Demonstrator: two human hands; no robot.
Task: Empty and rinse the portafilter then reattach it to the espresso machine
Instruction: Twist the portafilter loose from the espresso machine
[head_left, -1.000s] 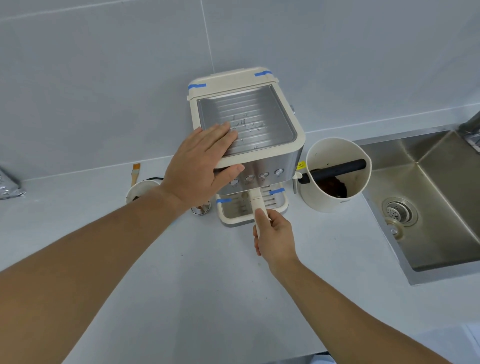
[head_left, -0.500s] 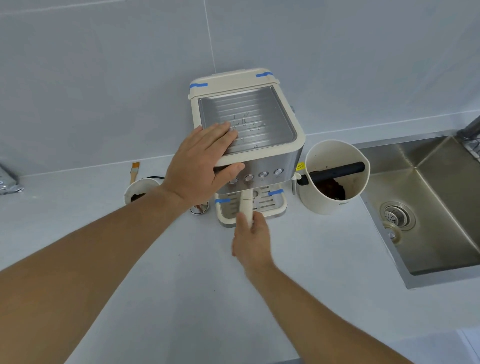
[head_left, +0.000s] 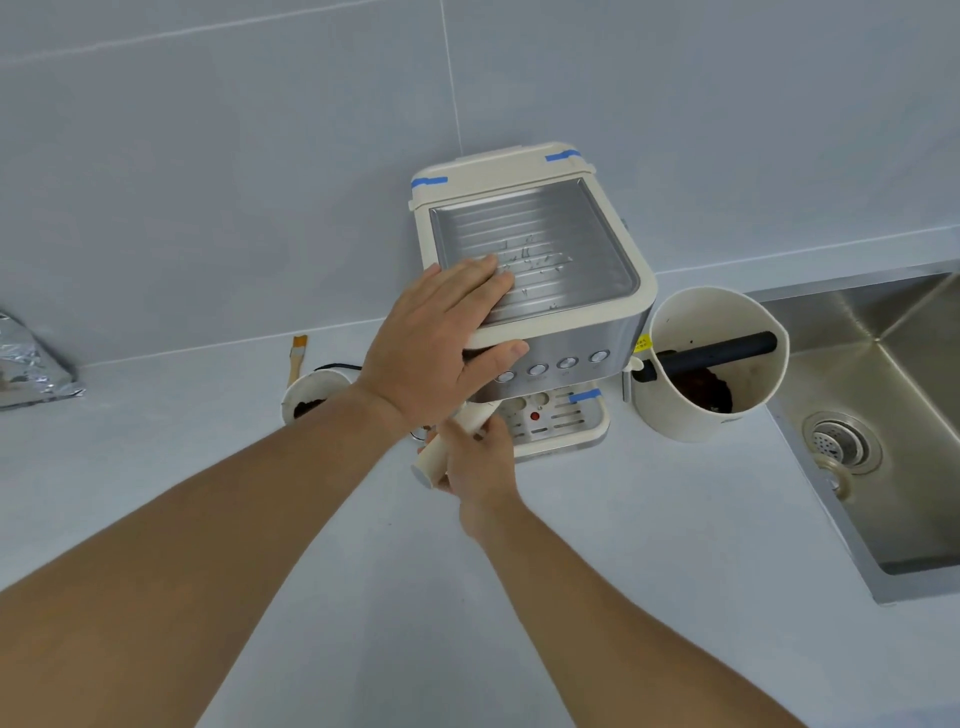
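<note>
A cream and steel espresso machine (head_left: 566, 249) stands against the wall on the white counter. My left hand (head_left: 436, 343) lies flat on its top front corner, thumb on the steel front, bracing the machine. The portafilter's cream handle (head_left: 452, 441) sticks out from under the machine's front, angled toward the lower left. My right hand (head_left: 480, 460) is closed around that handle. The portafilter's basket end is hidden under the machine and behind my left hand.
A cream knock box (head_left: 711, 364) with a black bar and dark coffee grounds stands right of the machine. A steel sink (head_left: 893, 415) with a drain lies at the far right. A small cup with grounds (head_left: 311, 395), a brush (head_left: 297, 353) and a foil bag (head_left: 31, 364) sit at left.
My right hand has swung the portafilter handle from pointing straight out at the front toward the left. My left hand has stayed pressed on the machine's top.
</note>
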